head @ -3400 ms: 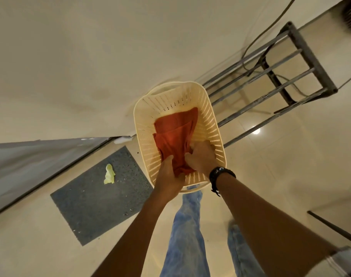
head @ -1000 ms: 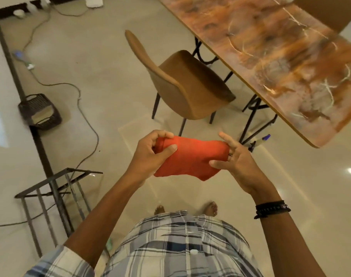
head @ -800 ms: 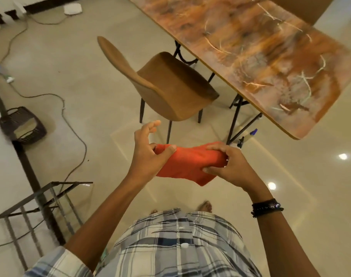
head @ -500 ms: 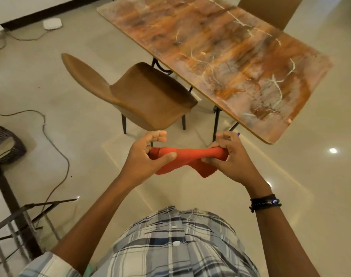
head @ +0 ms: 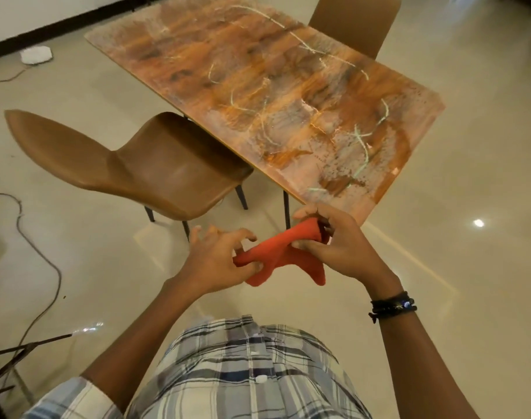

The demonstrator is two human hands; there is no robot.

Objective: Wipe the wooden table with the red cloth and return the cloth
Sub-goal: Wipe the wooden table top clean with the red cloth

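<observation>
Both hands grip the red cloth (head: 284, 255) in midair near the wooden table (head: 288, 95): left hand (head: 219, 261), right hand (head: 333, 240) (soft, light, droops); best bunched in one palm.

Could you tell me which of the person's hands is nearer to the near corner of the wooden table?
The right hand: it holds the red cloth just below the wooden table corner. The left hand grips the cloth's other end, farther out toward the brown chair.
</observation>
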